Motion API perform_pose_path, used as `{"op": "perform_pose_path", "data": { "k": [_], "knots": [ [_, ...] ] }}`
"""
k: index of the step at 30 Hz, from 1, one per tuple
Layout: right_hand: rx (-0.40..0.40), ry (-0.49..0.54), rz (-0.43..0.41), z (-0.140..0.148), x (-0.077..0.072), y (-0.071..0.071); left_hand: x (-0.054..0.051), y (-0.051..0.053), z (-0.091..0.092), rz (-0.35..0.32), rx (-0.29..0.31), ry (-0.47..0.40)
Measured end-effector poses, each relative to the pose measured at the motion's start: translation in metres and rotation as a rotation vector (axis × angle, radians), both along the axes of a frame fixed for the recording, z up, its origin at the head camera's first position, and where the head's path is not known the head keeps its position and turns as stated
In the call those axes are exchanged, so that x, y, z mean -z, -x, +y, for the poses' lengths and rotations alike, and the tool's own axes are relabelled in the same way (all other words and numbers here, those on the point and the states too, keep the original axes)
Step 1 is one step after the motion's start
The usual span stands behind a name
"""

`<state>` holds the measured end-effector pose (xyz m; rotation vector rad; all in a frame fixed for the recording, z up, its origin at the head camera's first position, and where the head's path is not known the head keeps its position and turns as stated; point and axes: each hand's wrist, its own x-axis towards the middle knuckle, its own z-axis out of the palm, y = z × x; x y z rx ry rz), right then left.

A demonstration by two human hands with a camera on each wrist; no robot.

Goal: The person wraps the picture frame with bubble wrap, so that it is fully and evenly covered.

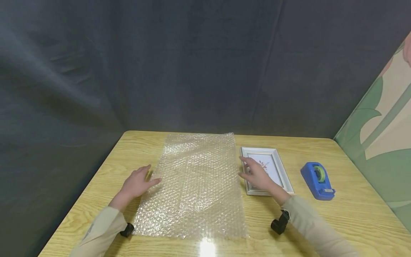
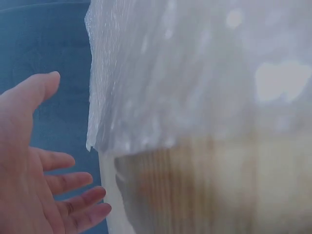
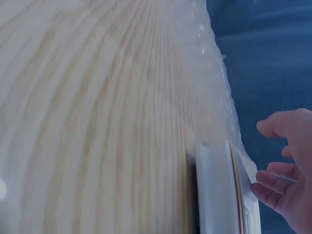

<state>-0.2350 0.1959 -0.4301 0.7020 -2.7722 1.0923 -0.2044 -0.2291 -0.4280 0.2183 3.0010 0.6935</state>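
"Plastic bubble wrap (image 1: 199, 185) first: where's it lying?"

"Flat, mid-table, glinting. Photo frame (image 1: 273, 167) is lying face up just beside its right edge."

"Handling tips?"

"I'd be going light: sheet looks flimsy, probably creasing or sliding if shoved. Pinching its edges seems better than pressing bubbles. For the frame, gripping the rim and avoiding the picture looks safer."

"Grips?"

"Both wide, holding nothing. Left hand (image 1: 136, 185) is hovering at the sheet's left edge, thumb reaching over it. Right hand (image 1: 258, 175) is hanging over the frame's left part, thumb and index finger pointing toward the sheet."

"Touching?"

"Left looks apart. Right, can't tell; fingertips are overlapping the frame in the right wrist view."

"Others?"

"Blue tape dispenser (image 1: 318, 186) is sitting right of the frame; wooden table (image 1: 298, 146) is supporting everything, dark curtain (image 1: 192, 71) hanging behind."
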Motion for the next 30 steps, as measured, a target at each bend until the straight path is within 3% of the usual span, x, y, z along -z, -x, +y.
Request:
{"op": "perform_pose_path", "data": {
  "k": [9,22,30],
  "knots": [
    [0.068,0.06,-0.046,-0.017,-0.001,0.006,0.007,-0.009,0.001,-0.066,-0.086,-0.062],
    [0.197,0.029,-0.161,-0.027,0.005,0.02,0.012,-0.015,0.005,-0.103,-0.117,-0.234],
    [0.196,0.042,-0.077,-0.03,0.008,0.03,0.014,-0.013,0.004,-0.065,-0.098,-0.262]
  ]
}}
